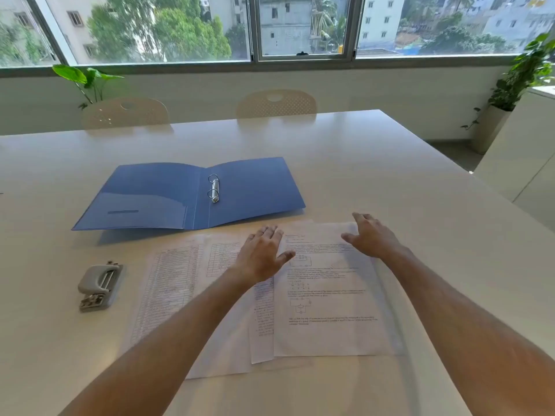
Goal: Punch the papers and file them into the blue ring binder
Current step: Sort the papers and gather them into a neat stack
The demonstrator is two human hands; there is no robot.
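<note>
Head view. Open blue plastic ring binder [192, 195] lying flat on the white desk [390, 175], metal rings [213, 188] closed. Overlapping printed white paper sheets [327, 295] lie nearer, both hands over them: left hand [262, 255] and right hand [371, 237], fingers [360, 219] spread. Grey metal hole punch [99, 285] sits left of the sheets.

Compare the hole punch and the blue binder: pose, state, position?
The binder lies spread open and flat, its rings showing and holding no paper; the hole punch sits upright with nothing visibly in it. The binder is beyond the papers, the punch to their left. The binder is blue and wide, the punch grey and compact. Neither hand touches either; both rest on the white table.
</note>
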